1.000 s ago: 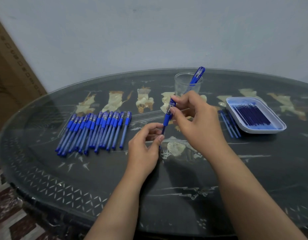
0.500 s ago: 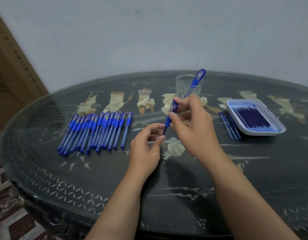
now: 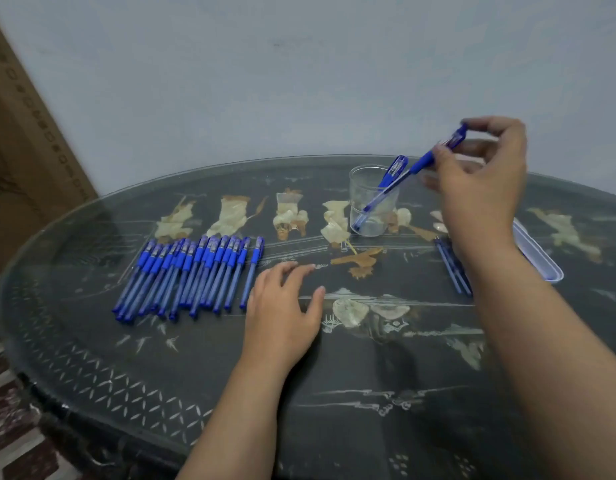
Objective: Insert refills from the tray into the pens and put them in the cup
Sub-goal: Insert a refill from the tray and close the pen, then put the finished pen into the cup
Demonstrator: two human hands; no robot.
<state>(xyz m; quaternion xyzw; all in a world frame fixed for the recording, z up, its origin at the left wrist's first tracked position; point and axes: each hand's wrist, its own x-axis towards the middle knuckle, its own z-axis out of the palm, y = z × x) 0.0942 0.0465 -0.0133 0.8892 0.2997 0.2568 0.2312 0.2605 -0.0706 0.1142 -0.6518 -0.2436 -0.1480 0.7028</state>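
The right hand [image 3: 479, 188] pinches a blue pen [image 3: 408, 174] by its cap, tip down inside the cup [image 3: 372, 209]. The left hand [image 3: 282, 306] lies spread, holding nothing, on the worktop [image 3: 369, 375] beside the row of pens [image 3: 189, 275].

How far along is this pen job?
Barely started. One pen stands in the cup. The right hand pinches a second pen, its tip inside the cup. The left hand rests open on the table beside a long row of pens yet to do. The tray is mostly hidden behind the right arm.
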